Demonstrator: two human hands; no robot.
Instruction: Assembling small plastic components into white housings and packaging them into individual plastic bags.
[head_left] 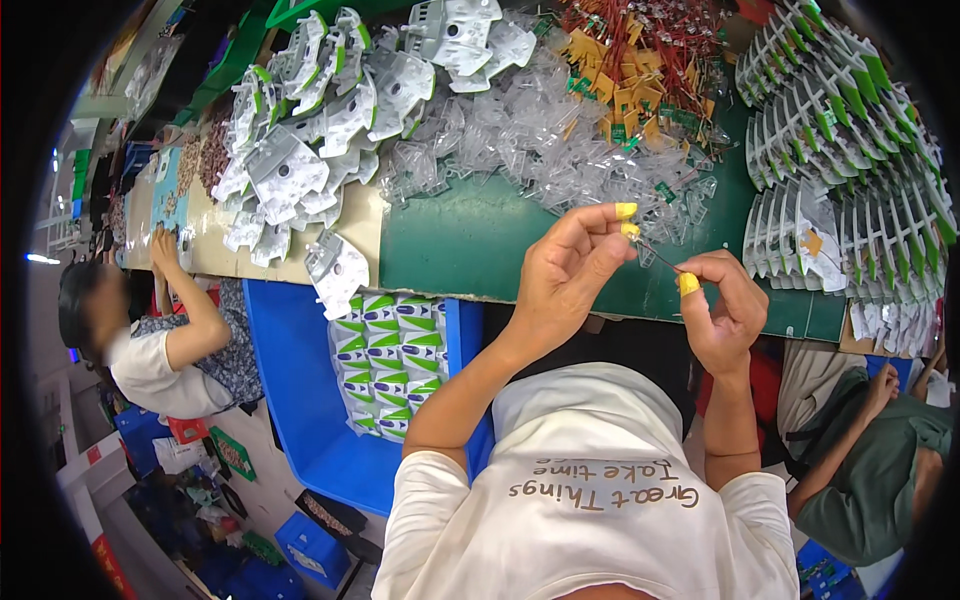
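Observation:
Above the near edge of the green work surface, my left hand pinches a tiny pale part between thumb and forefinger; its exact kind is too small to make out. A thin dark reddish wire runs from there to my right hand, whose thumb and forefinger are closed on its other end. Yellow covers wrap some fingertips of both hands. Just beyond the hands spreads a heap of clear plastic pieces. Behind it lies a pile of orange flat parts with red wires and small green boards.
White-and-green plastic shells are heaped at the left, one overhanging the edge. Similar shells stand in rows at the right. A blue bin with packed shells sits below the table's left. Co-workers sit at left and right.

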